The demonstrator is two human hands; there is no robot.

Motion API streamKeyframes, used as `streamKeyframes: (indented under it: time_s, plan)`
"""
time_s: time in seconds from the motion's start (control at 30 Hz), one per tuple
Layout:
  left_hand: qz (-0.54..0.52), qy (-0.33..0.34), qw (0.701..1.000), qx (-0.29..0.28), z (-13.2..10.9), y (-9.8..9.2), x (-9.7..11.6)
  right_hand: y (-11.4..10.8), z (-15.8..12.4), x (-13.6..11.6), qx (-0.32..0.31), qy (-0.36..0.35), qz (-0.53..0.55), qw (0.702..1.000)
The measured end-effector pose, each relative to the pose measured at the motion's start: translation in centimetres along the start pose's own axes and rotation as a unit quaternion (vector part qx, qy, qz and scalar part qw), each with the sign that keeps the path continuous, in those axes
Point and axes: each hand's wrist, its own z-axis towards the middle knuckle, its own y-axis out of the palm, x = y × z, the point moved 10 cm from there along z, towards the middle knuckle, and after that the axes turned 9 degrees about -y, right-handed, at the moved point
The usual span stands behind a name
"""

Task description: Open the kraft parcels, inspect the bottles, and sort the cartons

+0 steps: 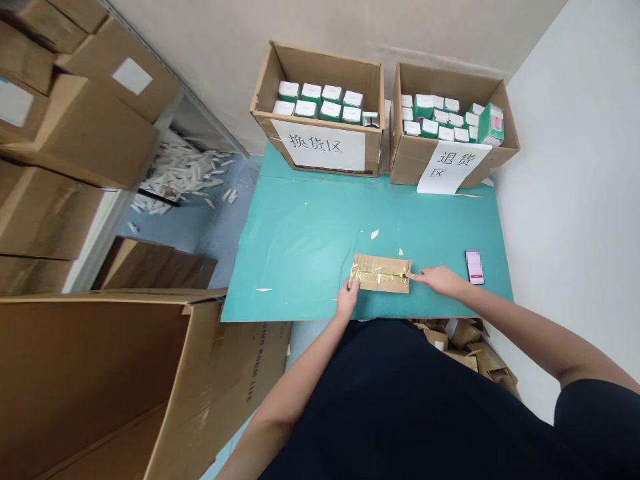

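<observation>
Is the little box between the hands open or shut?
Shut: the cardboard box has shiny tape across its flat top. Whether the tape's cut, I cannot tell.

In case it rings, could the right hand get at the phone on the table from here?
Probably yes: the phone lies close to the right hand, with nothing seen standing between them. The hand would first have to leave the cardboard package.

换货区 sheet (323, 148), 退货区 sheet (453, 172)
</observation>
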Motion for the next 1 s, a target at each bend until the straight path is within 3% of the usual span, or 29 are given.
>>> streamKeyframes:
  time_s: [0.3,0.6,0.87,1.0]
  plan:
    - [0.015,-0.008,1.0,-0.003,-0.3,-0.2,0.0,-0.8,-1.2,-1.2,0.001,-0.01,0.004,1.0]
    - [0.033,-0.009,0.999,-0.004,-0.2,0.0,0.4,-1.5,-3.8,0.7,0.036,0.027,0.026,0.999]
    - [0.041,-0.005,0.999,-0.012,0.0,0.0,0.4,-1.4,2.4,-3.4,0.071,0.006,0.087,0.994]
    - [0.044,-0.012,0.999,-0.002,0.0,-0.2,0.3,-1.4,4.8,-4.0,0.077,-0.009,0.093,0.993]
